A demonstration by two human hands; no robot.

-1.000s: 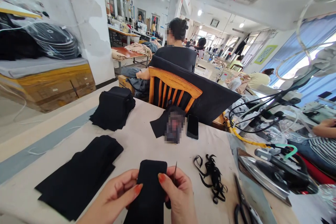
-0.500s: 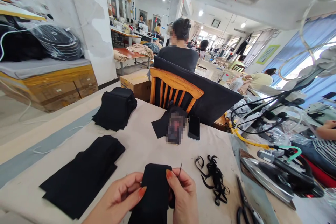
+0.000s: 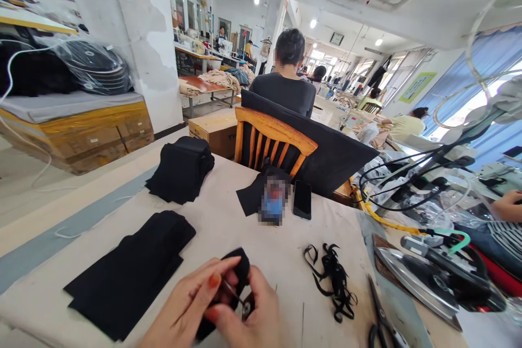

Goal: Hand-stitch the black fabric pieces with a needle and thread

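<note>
My left hand [image 3: 191, 302] is closed on a folded black fabric piece [image 3: 237, 262], its fingers bent over the near side. My right hand [image 3: 255, 310] curls against the same fabric from the right. Within its grip shows a slim metal tool [image 3: 246, 307] with a round dark part; its kind is mostly hidden by fingers. The thumbs come close together in front of the cloth. Left of my hands lies a stack of black fabric pieces [image 3: 130, 272]. Farther back stands a thicker black stack [image 3: 179, 168].
Black fabric strips [image 3: 336, 283] lie right of my hands, near large scissors [image 3: 381, 312]. An iron [image 3: 420, 283] rests at the right edge. A phone [image 3: 302, 199] and more black cloth [image 3: 249, 196] lie at the back, before a wooden chair [image 3: 277, 128]. A person sits beyond.
The fabric piece, held flat and upright before, is now folded over between my hands. My right hand has moved left and turned inward, bringing the metal tool up to the cloth.
</note>
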